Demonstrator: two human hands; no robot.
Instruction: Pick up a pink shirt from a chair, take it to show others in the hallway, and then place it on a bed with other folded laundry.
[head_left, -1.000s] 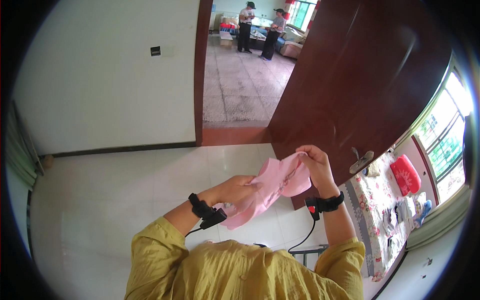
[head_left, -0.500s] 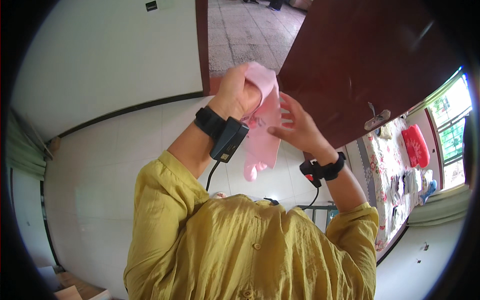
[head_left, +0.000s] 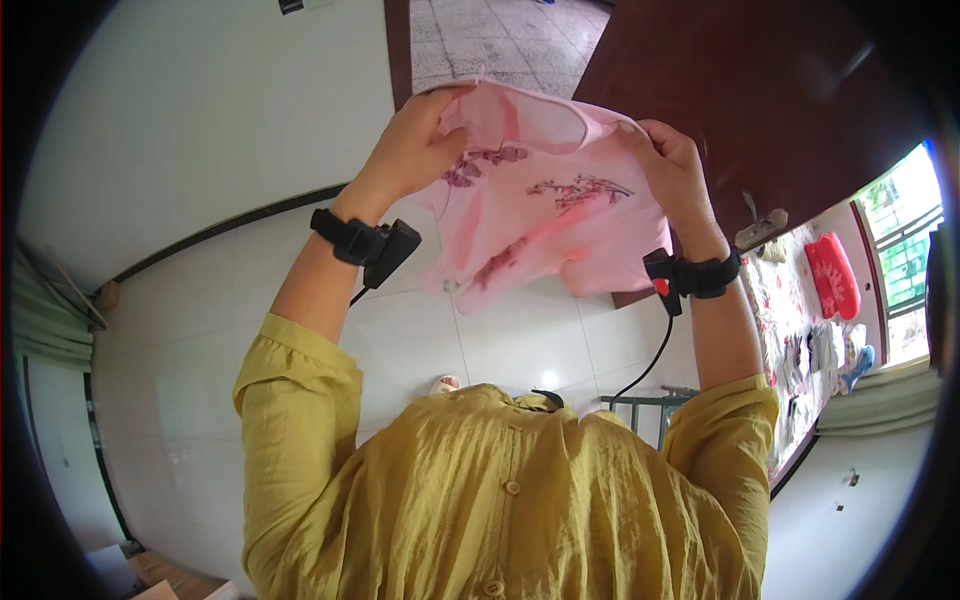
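A pink shirt (head_left: 550, 215) with darker flower-branch prints hangs spread out between my hands, above the tiled floor. My left hand (head_left: 418, 140) grips its upper left part beside the neckline, the fingers partly behind the cloth. At the upper right, my right hand (head_left: 672, 165) pinches the other shoulder, thumb on the front. The neck opening faces up between the hands, and the lower cloth falls in loose folds. Each wrist wears a black strap with a small box and a cable.
A dark red door (head_left: 740, 90) with a metal handle (head_left: 762, 228) stands ajar near my right hand. Beyond it, a bed with a flowered sheet (head_left: 785, 300) holds a red cushion (head_left: 832, 275) and several folded clothes. A white wall (head_left: 220, 110) rises at left. A green metal frame (head_left: 650, 402) stands low.
The pink shirt went from hanging bunched in my left hand to spread wide. My right hand, formerly open beside it, has taken hold; both hands moved apart.
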